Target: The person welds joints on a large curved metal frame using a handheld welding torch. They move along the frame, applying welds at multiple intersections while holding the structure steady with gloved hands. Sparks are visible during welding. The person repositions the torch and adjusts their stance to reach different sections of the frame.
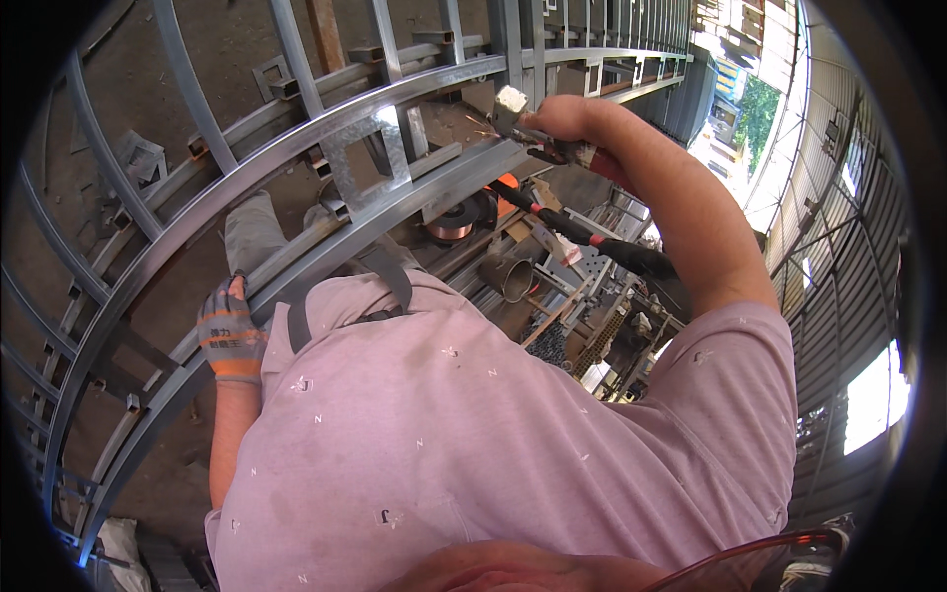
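Glasses (750, 566): reddish-rimmed, nearest, behind both hands beside the soft pink shirt (414, 434).
Left hand (232, 331): gloved in grey and orange knit, against the front rail (400, 209); cannot tell whether the fingers close around it.
Right hand (560, 118): wrapped around a power tool (511, 111), its pale, blocky head near the rail's end.
Work in hand: judging by small sparks (481, 123) left of the tool, metalworking on the frame.
Next move: probably calls for steady tool control and a braced left hand.
Metal frame (266, 158): ahead of both hands; smooth, curved bars, square-holed plate (398, 148).
Between hands: glossy copper wire spool (452, 231).
Below right hand: banded black hose (567, 227).
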`<action>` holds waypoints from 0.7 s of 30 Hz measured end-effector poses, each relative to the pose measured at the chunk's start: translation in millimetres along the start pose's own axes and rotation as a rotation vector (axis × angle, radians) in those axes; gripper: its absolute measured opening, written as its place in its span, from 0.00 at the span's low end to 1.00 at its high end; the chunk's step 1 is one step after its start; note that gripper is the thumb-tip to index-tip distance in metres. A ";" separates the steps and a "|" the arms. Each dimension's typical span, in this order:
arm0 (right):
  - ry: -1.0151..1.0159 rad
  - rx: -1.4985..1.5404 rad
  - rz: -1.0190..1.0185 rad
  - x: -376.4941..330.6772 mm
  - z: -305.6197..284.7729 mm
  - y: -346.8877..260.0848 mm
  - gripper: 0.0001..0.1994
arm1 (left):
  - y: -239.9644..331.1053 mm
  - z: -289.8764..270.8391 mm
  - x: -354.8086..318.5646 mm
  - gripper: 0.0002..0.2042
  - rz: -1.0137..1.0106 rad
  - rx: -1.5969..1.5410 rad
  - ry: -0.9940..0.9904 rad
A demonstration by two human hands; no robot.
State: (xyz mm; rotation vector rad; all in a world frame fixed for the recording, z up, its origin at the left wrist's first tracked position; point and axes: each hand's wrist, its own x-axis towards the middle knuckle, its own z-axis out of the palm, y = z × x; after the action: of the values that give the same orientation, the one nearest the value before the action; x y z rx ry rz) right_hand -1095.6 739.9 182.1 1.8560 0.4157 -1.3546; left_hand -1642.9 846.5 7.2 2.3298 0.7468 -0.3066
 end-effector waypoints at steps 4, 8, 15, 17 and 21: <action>-0.012 0.022 -0.021 1.3 -4.2 0.8 0.27 | -9.9 13.5 -2.9 0.39 -0.004 -0.038 -0.010; -0.017 0.058 0.009 2.0 -4.7 -3.1 0.27 | -13.4 16.1 -3.8 0.36 0.023 -0.038 0.002; -0.033 -0.079 0.016 7.4 -6.8 -17.0 0.27 | -18.1 19.9 -7.4 0.33 0.052 -0.024 0.035; -0.038 -0.085 0.018 3.6 -8.5 -23.4 0.27 | -21.1 23.0 -8.5 0.33 0.061 -0.040 0.056; -0.012 -0.169 0.020 8.1 -7.2 -29.2 0.29 | -21.1 20.9 -8.2 0.31 0.083 -0.082 0.108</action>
State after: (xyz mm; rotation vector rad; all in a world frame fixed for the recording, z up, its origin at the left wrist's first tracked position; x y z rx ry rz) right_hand -1107.0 762.5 164.0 1.7085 0.4887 -1.2758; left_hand -1662.3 842.2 -16.3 2.3064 0.6993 -0.1121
